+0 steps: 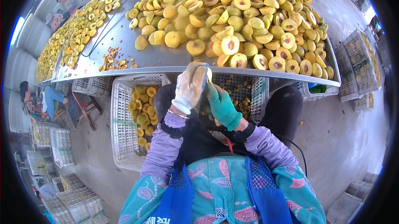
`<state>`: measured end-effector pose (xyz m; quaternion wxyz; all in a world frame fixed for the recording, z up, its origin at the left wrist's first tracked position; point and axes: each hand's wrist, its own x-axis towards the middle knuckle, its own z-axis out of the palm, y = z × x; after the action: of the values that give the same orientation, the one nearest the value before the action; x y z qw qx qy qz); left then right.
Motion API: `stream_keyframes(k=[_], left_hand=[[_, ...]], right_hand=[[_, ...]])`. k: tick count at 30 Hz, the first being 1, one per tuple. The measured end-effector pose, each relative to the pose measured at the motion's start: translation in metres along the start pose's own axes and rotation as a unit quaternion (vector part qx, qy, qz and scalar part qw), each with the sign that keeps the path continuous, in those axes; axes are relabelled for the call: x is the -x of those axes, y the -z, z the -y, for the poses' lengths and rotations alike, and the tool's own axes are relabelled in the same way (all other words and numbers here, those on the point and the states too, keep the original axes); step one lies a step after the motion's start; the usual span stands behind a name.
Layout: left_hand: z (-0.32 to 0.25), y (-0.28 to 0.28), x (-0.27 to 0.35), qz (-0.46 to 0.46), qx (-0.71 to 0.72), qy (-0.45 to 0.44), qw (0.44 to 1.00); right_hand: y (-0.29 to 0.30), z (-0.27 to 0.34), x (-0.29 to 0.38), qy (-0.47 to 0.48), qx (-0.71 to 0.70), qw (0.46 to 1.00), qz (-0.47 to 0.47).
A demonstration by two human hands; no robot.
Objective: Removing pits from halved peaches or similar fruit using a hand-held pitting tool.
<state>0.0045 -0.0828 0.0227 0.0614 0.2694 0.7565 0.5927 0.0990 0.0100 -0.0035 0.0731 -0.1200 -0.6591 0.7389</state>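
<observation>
My left hand (190, 85), in a white work glove with blue on it, grips a yellow stone-fruit half (209, 75) just past the table's front edge. My right hand (223, 107), in a green glove, is closed close against that fruit. From the lower side of the right fist sticks a short tan end, apparently a tool handle (217, 123); its working end is hidden. Beyond both hands lies a large heap of halved yellow stone fruits (230, 15), many with brown pits showing. Below the hands, a crate (260, 96) holds scattered pits and small pieces.
The metal table (124, 36) has a raised front rim. Pit scraps (113, 60) lie on its left part. Left of my legs, a white plastic crate (121, 130) holds pitted halves. A seated person (40, 99) and a folding stool (82, 108) are further left; stacked crates (358, 65) stand right.
</observation>
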Motion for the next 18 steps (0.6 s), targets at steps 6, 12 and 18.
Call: stream_keyframes(k=[6,12,18], left_hand=[[0.015,-0.005,0.004,-0.068,-0.028,-0.093,0.993],[0.029,0.003,0.002,-0.078,-0.088,-0.144,0.983],[0.004,-0.005,0.01,-0.098,0.058,-0.033,0.993]], right_hand=[[-0.004,0.011,0.0,0.089,0.233,0.967,-0.058],[-0.002,0.009,-0.008,0.195,0.348,0.911,-0.107],[0.007,0.02,-0.007,0.162,0.384,0.907,-0.054]])
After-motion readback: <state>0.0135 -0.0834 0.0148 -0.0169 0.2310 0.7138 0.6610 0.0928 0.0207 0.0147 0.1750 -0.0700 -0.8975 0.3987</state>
